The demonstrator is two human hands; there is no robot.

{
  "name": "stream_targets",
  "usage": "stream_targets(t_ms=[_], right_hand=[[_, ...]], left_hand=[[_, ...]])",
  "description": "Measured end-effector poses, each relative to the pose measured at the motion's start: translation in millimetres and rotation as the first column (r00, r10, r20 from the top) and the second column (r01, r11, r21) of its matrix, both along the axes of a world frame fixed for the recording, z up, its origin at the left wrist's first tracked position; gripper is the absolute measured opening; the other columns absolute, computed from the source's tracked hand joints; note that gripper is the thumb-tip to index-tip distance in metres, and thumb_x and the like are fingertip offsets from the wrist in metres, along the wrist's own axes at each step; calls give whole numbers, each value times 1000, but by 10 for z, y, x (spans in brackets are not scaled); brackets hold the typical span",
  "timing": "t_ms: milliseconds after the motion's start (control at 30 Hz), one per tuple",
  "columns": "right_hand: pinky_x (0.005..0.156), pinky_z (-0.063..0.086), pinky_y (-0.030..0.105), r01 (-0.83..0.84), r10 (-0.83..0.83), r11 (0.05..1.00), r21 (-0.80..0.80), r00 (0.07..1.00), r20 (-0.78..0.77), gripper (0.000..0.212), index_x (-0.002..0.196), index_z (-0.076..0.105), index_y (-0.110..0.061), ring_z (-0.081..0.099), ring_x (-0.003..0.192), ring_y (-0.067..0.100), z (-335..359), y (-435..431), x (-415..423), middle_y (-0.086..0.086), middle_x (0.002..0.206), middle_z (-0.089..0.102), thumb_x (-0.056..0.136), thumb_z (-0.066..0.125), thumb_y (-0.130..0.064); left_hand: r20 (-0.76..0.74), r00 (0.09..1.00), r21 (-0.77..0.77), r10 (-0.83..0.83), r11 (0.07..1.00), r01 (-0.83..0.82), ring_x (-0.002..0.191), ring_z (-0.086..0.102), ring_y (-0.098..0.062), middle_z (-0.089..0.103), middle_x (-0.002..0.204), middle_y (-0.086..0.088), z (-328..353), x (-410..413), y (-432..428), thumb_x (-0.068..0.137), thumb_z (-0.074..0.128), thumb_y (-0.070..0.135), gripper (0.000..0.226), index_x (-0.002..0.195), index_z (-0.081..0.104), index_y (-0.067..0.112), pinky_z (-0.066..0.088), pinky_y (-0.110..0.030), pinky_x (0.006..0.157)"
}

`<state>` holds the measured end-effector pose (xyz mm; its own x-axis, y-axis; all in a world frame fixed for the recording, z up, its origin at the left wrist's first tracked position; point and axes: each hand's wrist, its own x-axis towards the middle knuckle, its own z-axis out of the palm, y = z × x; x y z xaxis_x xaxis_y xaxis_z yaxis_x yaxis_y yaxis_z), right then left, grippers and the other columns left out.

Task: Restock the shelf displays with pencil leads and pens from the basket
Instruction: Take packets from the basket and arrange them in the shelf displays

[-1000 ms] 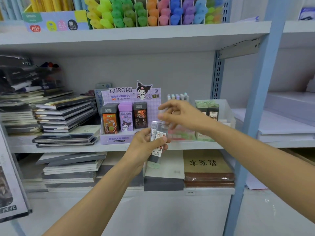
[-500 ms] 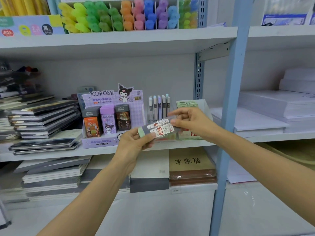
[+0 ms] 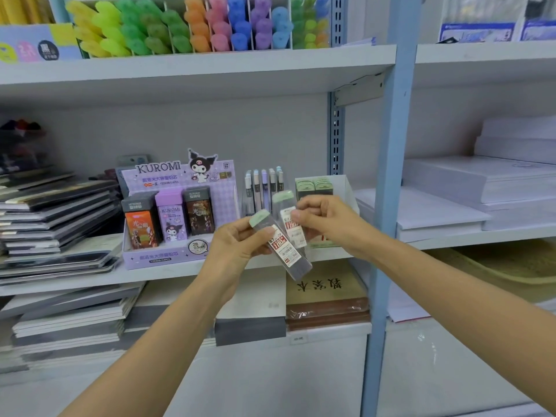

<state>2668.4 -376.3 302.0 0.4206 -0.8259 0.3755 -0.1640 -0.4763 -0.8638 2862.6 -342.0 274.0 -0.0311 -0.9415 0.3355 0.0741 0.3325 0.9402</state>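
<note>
White metal shelves [image 3: 156, 278] fill the frame. At middle left, dark notebooks [image 3: 57, 212] lie stacked beside a purple Kuromi cardboard display box [image 3: 168, 255]. At centre, the left hand [image 3: 237, 245] grips a tilted, clear green-capped pencil-lead case [image 3: 284, 251]. Just right of it, the right hand [image 3: 328, 224] pinches a second lead case [image 3: 285, 206] that overlaps the first in view. Behind them stands a white display tray [image 3: 341, 185], and further right a blue upright post [image 3: 391, 176].

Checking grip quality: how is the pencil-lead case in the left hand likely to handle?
Probably stiff: the pencil-lead case juts out straight though the left hand pinches only its capped end. Likely light, since that pinch alone carries it. Its glossy clear shell may be slippery.
</note>
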Motion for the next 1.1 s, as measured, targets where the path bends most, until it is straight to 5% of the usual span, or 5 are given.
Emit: stream_targets(t_ms=[200,433,633,767,1100], right_hand=[[70,58,28,80,-92,995,65,972,216,46,133,47,-19,72,90,25,229,-109,-382,12,97,74,91,61,-7],[72,61,37,387,-331,914,-120,885,328,17,111,54,-5,72,83,20,581,-370,-668,9,90,72,94,57,-3],[69,60,26,388,-391,878,-281,919,45,16,106,57,-9,70,88,18,343,-497,-623,8,98,68,91,61,-4],[69,59,22,444,-436,829,-340,894,106,18,104,53,-16,70,88,20,356,-518,-648,10,100,68,93,59,-3],[81,54,47,517,-634,612,-598,773,19,28,116,49,-13,59,88,23,452,-585,-640,3,101,60,93,50,4]], left_hand=[[-64,998,33,29,999,-26,76,71,-13,76,88,-6,59,-43,-60,88,65,7,18,106,69,8,56,-20,66],[-35,999,40,26,999,-24,82,73,-19,76,87,-5,134,-223,-117,89,66,11,16,105,68,10,58,-25,64],[-3,996,14,90,996,-90,75,74,-18,76,82,-6,202,-287,-158,86,70,10,19,103,64,3,59,-23,63],[-6,995,-12,102,995,-102,70,73,-16,76,80,-6,250,-293,-183,85,71,7,18,101,64,2,57,-21,59],[11,997,-45,82,996,-81,76,74,-18,76,84,-6,384,-359,-306,86,70,9,17,102,65,5,58,-24,62]])
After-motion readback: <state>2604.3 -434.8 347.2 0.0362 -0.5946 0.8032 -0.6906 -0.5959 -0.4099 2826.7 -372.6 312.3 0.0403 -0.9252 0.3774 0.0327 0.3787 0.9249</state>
